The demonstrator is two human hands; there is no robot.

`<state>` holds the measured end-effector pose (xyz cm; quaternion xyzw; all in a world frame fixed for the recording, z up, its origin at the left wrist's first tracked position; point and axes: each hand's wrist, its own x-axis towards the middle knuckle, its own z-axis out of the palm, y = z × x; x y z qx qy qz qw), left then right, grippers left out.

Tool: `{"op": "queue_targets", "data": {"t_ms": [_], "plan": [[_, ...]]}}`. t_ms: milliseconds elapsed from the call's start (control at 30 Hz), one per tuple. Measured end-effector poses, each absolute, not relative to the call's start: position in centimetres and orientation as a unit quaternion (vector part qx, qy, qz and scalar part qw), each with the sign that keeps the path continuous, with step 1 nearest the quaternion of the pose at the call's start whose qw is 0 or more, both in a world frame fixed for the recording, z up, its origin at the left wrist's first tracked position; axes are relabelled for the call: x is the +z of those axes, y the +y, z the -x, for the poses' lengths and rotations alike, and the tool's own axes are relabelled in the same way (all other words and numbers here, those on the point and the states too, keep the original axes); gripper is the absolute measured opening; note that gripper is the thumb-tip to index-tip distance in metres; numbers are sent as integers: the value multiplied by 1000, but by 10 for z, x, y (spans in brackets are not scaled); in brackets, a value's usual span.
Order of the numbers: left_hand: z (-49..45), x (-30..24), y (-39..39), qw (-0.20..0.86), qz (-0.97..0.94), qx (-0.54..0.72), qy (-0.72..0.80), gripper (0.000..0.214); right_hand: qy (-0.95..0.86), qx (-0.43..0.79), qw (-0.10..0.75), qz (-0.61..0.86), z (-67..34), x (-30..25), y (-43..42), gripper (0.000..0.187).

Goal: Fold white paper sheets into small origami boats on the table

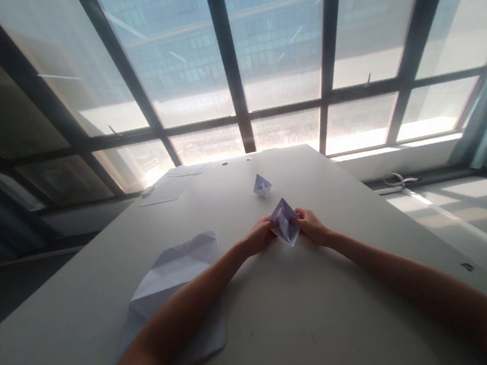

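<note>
Both hands are out over the pale table (330, 325), pinching one small folded paper piece (285, 222) between them. The left hand (259, 237) grips its left edge with curled fingers, the right hand (312, 226) grips its right edge, and the diamond-shaped piece sits just above the tabletop between the fingertips. Just beyond the hands rests a second small folded paper (262, 185). Near the left forearm lies a larger creased sheet (178, 272), partly under the arm. Well beyond the left hand, flat sheets (173, 184) lie near the window (229, 61).
</note>
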<state>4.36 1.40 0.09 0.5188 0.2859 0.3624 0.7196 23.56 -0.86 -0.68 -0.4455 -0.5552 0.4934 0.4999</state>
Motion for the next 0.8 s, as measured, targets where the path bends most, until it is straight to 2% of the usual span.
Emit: {"op": "queue_targets", "data": {"t_ms": [267,500,633,800], "plan": [[-36,7,17,657,-593,329,328,28,-573,461,466,492,-240,-9,-5,23],[-33,4,22,487,-702,319,410,20,-570,444,441,532,-242,-9,-1,12],[-31,-1,24,420,-732,326,425,18,-568,434,423,557,-244,-11,1,17],[-28,2,22,401,-718,340,457,39,-582,386,429,573,-249,-11,2,30]]}}
